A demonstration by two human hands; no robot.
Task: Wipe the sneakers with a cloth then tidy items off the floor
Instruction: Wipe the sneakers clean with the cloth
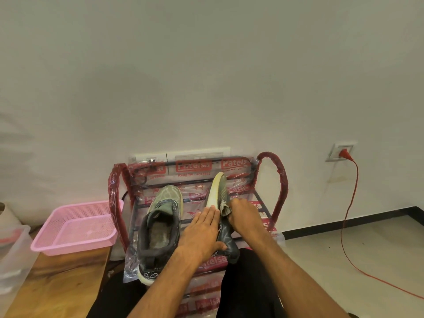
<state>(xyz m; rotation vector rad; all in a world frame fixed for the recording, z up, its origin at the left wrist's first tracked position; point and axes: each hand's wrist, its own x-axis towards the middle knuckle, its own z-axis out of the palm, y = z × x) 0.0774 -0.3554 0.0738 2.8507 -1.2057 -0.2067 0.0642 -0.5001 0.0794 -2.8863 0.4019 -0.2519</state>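
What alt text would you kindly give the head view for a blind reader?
A person's left hand holds a green sneaker on its side while the right hand presses a grey cloth against it. The other sneaker sits on a rack.

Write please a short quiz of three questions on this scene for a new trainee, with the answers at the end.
1. True or false: the right hand holds the cloth against the held sneaker.
2. Choose one: the pale sole of the held sneaker faces A) the person's left, B) the person's right, C) straight down.
3. Fill the gap: the other sneaker rests on the plastic-wrapped ____.

Key
1. True.
2. A.
3. rack.
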